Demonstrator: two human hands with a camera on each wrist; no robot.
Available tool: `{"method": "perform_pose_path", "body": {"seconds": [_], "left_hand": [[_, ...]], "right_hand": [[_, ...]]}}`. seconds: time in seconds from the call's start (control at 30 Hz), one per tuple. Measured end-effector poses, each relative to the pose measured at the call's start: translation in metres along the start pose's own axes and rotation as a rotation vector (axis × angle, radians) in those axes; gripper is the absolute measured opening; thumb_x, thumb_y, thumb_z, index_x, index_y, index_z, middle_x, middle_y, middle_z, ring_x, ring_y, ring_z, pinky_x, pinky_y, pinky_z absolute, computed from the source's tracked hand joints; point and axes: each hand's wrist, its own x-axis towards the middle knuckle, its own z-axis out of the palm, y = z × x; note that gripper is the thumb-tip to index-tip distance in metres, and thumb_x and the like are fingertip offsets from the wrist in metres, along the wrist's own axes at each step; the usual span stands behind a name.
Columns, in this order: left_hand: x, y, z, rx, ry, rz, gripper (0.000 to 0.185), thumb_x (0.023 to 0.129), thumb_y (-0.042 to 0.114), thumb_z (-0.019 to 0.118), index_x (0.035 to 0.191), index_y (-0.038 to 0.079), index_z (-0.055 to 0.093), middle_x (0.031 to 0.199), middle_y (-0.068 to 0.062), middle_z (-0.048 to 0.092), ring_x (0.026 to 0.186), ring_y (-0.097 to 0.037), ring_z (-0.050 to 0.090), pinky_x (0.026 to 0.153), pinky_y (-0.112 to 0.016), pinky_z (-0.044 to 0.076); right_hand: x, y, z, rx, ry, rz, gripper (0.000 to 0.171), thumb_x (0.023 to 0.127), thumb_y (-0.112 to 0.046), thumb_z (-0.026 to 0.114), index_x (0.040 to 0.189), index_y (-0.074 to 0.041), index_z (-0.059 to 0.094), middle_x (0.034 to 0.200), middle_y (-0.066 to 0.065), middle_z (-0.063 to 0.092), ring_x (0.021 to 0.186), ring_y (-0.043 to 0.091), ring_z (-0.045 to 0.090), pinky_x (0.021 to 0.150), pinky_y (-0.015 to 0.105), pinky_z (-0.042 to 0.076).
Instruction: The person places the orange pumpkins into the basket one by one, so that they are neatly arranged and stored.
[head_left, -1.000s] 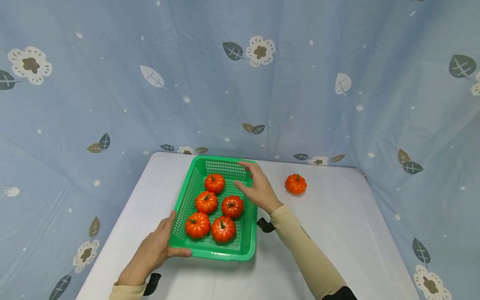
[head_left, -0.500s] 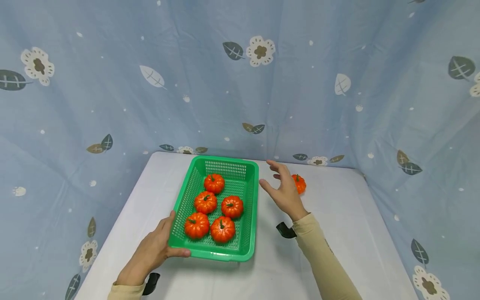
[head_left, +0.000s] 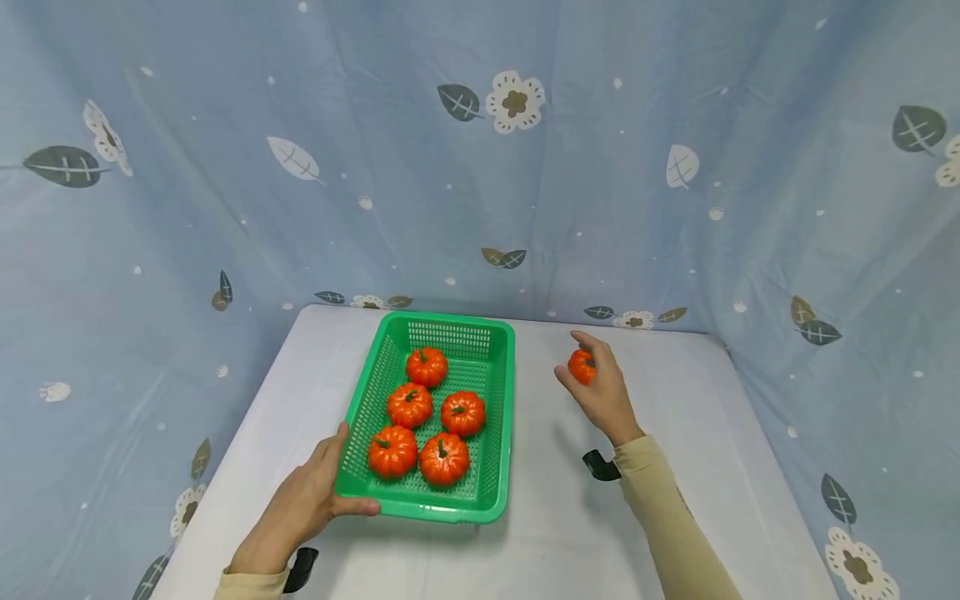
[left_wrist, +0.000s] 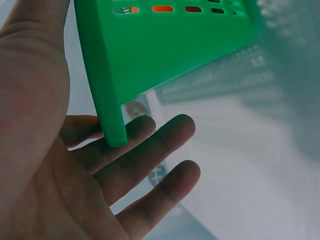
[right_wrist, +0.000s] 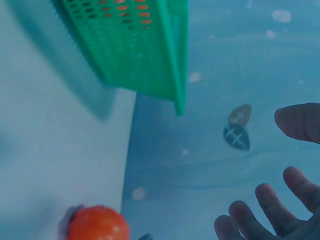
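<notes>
A green slotted basket (head_left: 420,507) sits mid-table with several orange toy pumpkins (head_left: 409,405) inside. My left hand (head_left: 330,475) cups its near left corner, thumb along the front wall. In the left wrist view the fingers (left_wrist: 150,150) lie straight under the basket corner (left_wrist: 112,125). A lone orange pumpkin (head_left: 578,367) lies on the table to the right of the basket. My right hand (head_left: 596,383) is at it, partly covering it. In the right wrist view the pumpkin (right_wrist: 98,223) still lies apart from the spread fingers (right_wrist: 272,210); the basket (right_wrist: 145,55) is beyond.
The white table (head_left: 675,475) is boxed in by a blue flowered curtain (head_left: 480,167) at the back and both sides. Black wrist mounts show at each forearm (head_left: 601,465). Bare tabletop lies to the right of the basket and in front of it.
My right hand has left the basket's far rim and swung right across the table to the lone pumpkin. The left hand and the basket have stayed put.
</notes>
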Motion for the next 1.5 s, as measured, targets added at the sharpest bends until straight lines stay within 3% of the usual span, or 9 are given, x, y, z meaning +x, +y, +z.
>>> {"method": "perform_pose_path", "body": {"seconds": [0.13, 0.3, 0.43, 0.83, 1.5], "left_hand": [[-0.001, 0.000, -0.001, -0.004, -0.004, -0.002, 0.138, 0.065, 0.074, 0.076, 0.161, -0.003, 0.013, 0.150, -0.031, 0.040, 0.112, -0.049, 0.060, 0.093, -0.059, 0.050], [0.000, 0.002, -0.004, -0.004, -0.002, -0.004, 0.138, 0.065, 0.075, 0.075, 0.161, -0.002, 0.013, 0.151, -0.030, 0.040, 0.114, -0.048, 0.060, 0.094, -0.059, 0.050], [0.000, 0.003, -0.006, -0.007, -0.014, -0.013, 0.138, 0.065, 0.075, 0.075, 0.161, -0.002, 0.012, 0.152, -0.030, 0.039, 0.115, -0.049, 0.059, 0.094, -0.059, 0.049], [0.000, 0.000, -0.002, -0.014, -0.007, -0.008, 0.138, 0.065, 0.074, 0.076, 0.161, -0.003, 0.012, 0.151, -0.032, 0.039, 0.115, -0.050, 0.058, 0.093, -0.059, 0.050], [0.003, -0.001, 0.000, -0.018, -0.019, -0.028, 0.139, 0.064, 0.074, 0.077, 0.161, -0.002, 0.012, 0.152, -0.031, 0.038, 0.116, -0.051, 0.058, 0.093, -0.060, 0.049]], "right_hand": [[0.000, 0.016, -0.004, -0.005, 0.005, 0.043, 0.066, 0.092, -0.023, 0.077, 0.149, -0.012, 0.045, 0.139, 0.017, 0.048, 0.118, 0.037, 0.053, 0.095, 0.057, 0.051], [-0.003, 0.037, -0.008, 0.006, -0.001, 0.069, 0.071, 0.092, -0.022, 0.077, 0.150, -0.003, 0.041, 0.145, 0.027, 0.041, 0.127, 0.047, 0.046, 0.104, 0.065, 0.041], [-0.008, 0.048, -0.010, 0.007, -0.020, 0.100, 0.072, 0.092, -0.020, 0.076, 0.150, 0.000, 0.039, 0.149, 0.027, 0.039, 0.130, 0.048, 0.043, 0.106, 0.066, 0.037], [-0.009, 0.072, -0.013, -0.056, -0.035, 0.190, 0.075, 0.093, -0.023, 0.075, 0.154, -0.004, 0.034, 0.153, 0.023, 0.036, 0.136, 0.045, 0.038, 0.107, 0.058, 0.038], [0.009, 0.092, -0.017, -0.126, -0.108, 0.262, 0.082, 0.094, -0.023, 0.072, 0.158, -0.002, 0.025, 0.158, 0.029, 0.026, 0.137, 0.049, 0.035, 0.110, 0.064, 0.035]]}}
